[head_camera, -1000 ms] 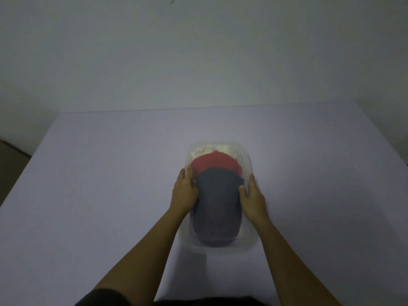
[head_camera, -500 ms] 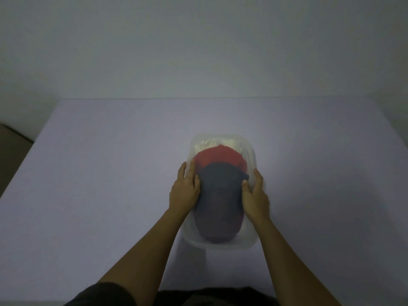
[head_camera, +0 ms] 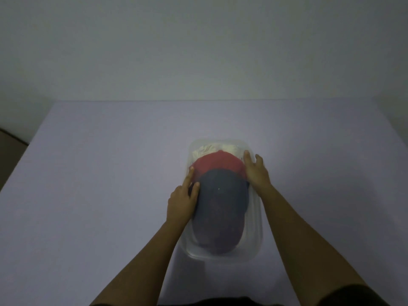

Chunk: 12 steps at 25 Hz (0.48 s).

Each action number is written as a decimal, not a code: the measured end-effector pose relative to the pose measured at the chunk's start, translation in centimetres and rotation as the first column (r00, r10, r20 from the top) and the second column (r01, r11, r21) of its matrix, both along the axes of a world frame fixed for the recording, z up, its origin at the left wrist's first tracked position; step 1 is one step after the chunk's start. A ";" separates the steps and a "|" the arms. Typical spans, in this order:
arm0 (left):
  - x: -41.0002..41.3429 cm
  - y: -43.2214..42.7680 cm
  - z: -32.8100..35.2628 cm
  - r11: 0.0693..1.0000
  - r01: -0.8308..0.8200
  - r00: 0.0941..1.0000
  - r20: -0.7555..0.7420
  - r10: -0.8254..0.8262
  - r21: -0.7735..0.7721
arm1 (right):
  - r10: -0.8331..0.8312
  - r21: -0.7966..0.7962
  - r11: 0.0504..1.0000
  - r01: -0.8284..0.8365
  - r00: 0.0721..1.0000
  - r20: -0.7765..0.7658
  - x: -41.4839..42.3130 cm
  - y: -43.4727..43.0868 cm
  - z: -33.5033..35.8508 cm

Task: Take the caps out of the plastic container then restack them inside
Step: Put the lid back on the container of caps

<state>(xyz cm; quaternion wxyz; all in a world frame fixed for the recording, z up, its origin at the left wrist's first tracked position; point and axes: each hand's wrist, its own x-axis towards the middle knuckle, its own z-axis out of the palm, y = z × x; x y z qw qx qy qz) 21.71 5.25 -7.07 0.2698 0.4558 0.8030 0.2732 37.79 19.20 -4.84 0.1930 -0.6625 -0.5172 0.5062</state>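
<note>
Lavender table (head_camera: 110, 184): stacked caps (head_camera: 220, 199) in container (head_camera: 256, 235), between both hands' grips.

Both forearms are bare from wrist to above the elbow, with no watch, ring or band visible on the left hand (head_camera: 181, 200) or the right hand (head_camera: 256, 173). A short dark sleeve (head_camera: 351, 294) covers the right upper arm; dark clothing (head_camera: 220, 302) spans the near edge.

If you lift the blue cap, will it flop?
Probably a little: the blue cap looks like soft cloth, though its brim may stay stiff. Likely light. It overlaps the red cap, so that one might drag along.
</note>
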 end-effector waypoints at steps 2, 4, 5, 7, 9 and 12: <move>-0.1 -0.2 0.0 1.000 0.004 1.000 0.003 -0.004 0.006 | 0.043 -0.011 0.999 -0.043 0.999 0.012 -0.5 0.9 -0.4; -0.2 -0.1 0.0 1.000 0.008 1.000 -0.003 -0.008 0.008 | 0.066 0.002 0.998 -0.066 0.998 0.019 -0.5 1.3 -1.1; -0.2 0.0 -0.1 1.000 0.010 1.000 -0.003 -0.010 0.002 | 0.069 -0.002 0.998 -0.069 0.997 0.034 -0.5 1.3 -1.2; -0.1 0.1 0.1 1.000 0.010 1.000 -0.005 -0.010 -0.005 | 0.082 -0.001 0.997 -0.082 0.994 0.074 -0.3 1.6 -1.4; -0.1 0.2 0.2 1.000 0.014 1.000 -0.019 -0.015 -0.013 | 0.078 0.004 0.997 -0.078 0.992 0.098 -0.3 1.7 -1.4; 0.1 0.2 0.5 0.999 0.030 0.999 -0.030 -0.030 -0.015 | 0.072 0.003 0.997 -0.072 0.992 0.104 -0.1 1.8 -1.8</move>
